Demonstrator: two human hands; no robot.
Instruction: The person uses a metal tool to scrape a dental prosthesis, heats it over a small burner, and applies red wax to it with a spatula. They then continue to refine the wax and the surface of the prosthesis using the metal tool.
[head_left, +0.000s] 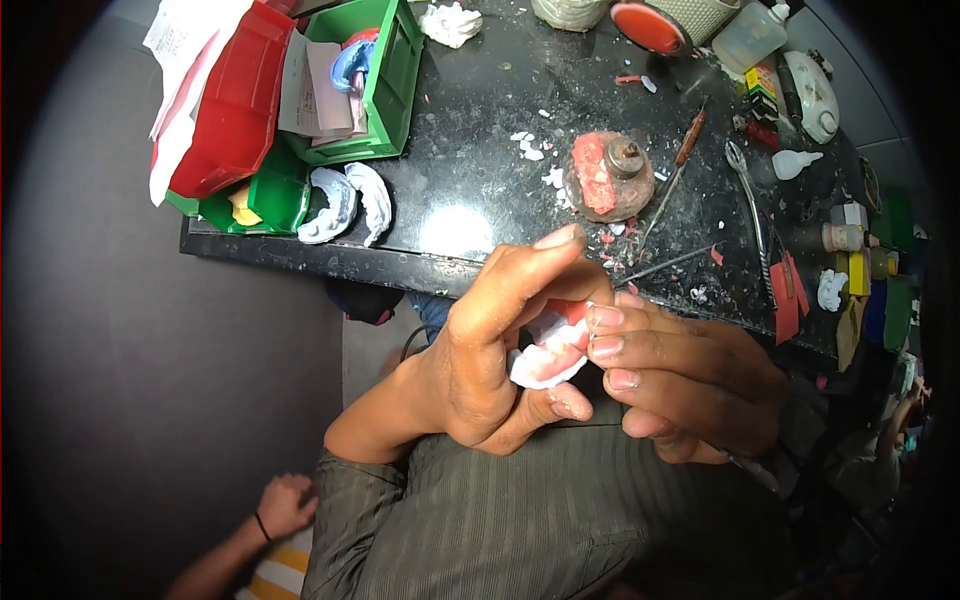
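A small white dental cast with pink wax on it (550, 362) is held above my lap, just in front of the table's edge. My left hand (490, 350) is curled round it, with the index finger arched over the top and the thumb below. From the right, my right hand (690, 375) reaches in with its fingers pressed together, their tips at the cast's right side. Whether those fingers pinch a small tool cannot be made out. Beyond the hands, a round burner with a pink wax strip (610, 178) stands on the black table (470, 120).
Red (235, 125) and green bins (392, 90) stand at the back left, beside two pale impressions (350, 200). A knife (690, 138), a metal tool (748, 190) and pink wax sheets (787, 300) lie to the right. Another person's hand (288, 505) is at lower left.
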